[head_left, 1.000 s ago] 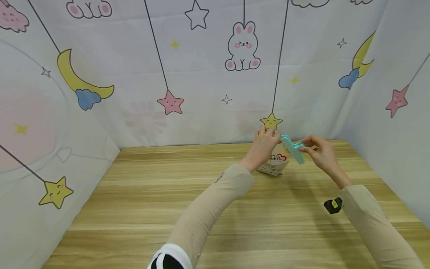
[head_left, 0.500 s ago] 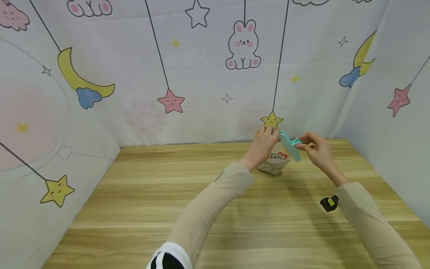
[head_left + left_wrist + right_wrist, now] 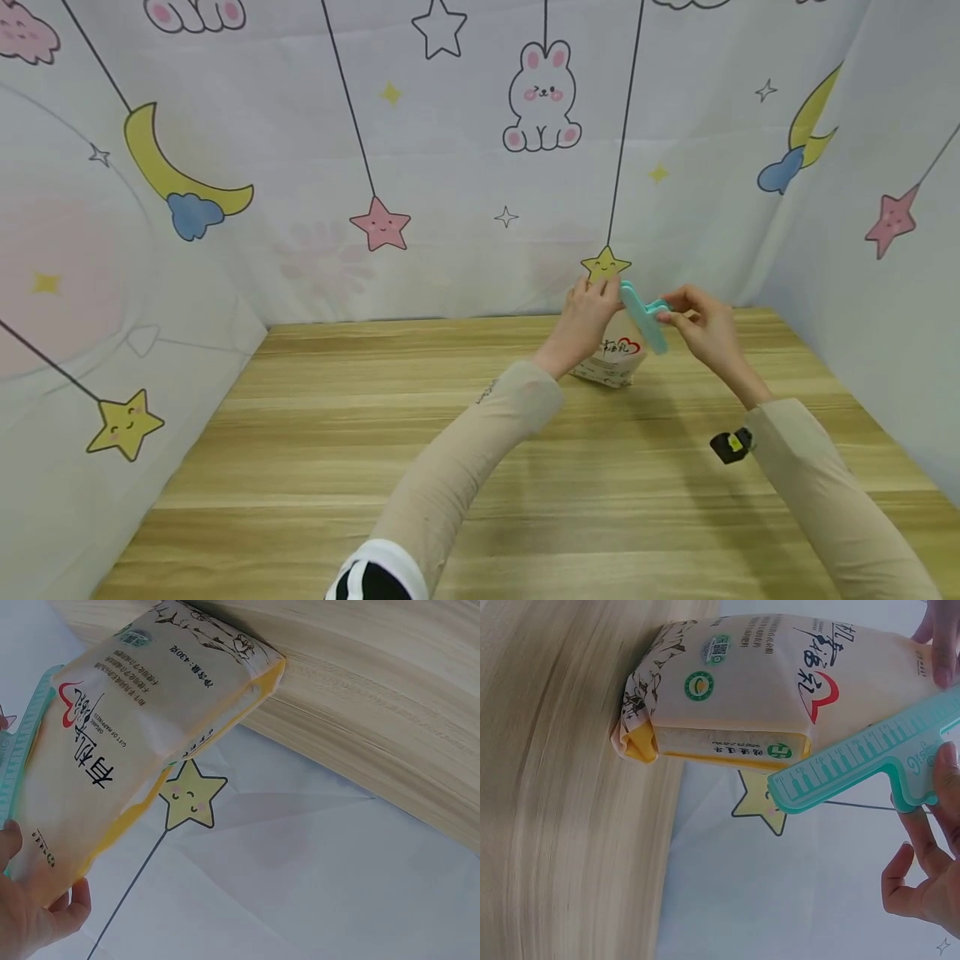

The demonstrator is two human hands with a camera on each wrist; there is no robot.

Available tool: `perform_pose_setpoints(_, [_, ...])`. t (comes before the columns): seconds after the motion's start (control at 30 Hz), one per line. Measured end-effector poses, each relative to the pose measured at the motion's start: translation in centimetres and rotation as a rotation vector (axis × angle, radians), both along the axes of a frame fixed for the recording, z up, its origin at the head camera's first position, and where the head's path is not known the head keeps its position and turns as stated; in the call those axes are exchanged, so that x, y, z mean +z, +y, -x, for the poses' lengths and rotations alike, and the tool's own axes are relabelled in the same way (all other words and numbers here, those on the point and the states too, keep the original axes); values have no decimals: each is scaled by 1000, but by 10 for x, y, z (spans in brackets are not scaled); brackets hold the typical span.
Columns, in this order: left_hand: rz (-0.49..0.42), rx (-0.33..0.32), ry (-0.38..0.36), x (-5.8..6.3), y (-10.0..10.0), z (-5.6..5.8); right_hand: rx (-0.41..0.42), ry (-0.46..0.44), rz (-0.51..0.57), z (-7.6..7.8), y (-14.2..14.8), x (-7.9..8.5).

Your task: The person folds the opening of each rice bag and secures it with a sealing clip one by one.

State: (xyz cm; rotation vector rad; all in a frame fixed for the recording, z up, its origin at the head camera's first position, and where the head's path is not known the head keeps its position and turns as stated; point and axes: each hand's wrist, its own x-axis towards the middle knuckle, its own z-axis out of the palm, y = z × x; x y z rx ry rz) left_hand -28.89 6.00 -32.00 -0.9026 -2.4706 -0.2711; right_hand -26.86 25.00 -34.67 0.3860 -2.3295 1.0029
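A cream and yellow food bag (image 3: 615, 367) with printed writing and a red heart stands at the back of the table. My left hand (image 3: 583, 327) grips its upper end; in the left wrist view, thumb and fingers (image 3: 73, 909) close on either side of the bag (image 3: 142, 720). My right hand (image 3: 708, 333) pinches the handle of a teal bag clip (image 3: 643, 321). Tilted, the clip's long bar (image 3: 840, 769) overlaps the bag's front in the right wrist view, its free end beside the heart. Part of the bag is hidden behind the left hand in the head view.
The wooden table (image 3: 360, 433) stretches forward to a white curtain (image 3: 457, 167) printed with stars, moons and a rabbit. A black device with a yellow patch (image 3: 731, 446) sits at the right cuff. A curtain side (image 3: 885, 333) bounds the table's right.
My right hand has carried the teal clip a little left, closer to the left hand and the bag's top. The left hand has kept its grip on the bag.
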Motion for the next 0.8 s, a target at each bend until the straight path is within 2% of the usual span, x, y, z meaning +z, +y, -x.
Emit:
perform_pose_setpoints(0.23, [-28, 1, -16, 0, 0, 0, 5, -7, 5, 0, -2, 4])
perform_pose_setpoints(0.53, [-19, -14, 8, 0, 0, 1, 6, -8, 9, 0, -5, 8])
perform_pose_setpoints(0.8, [-13, -12, -6, 0, -1, 1, -2, -9, -6, 0, -6, 9])
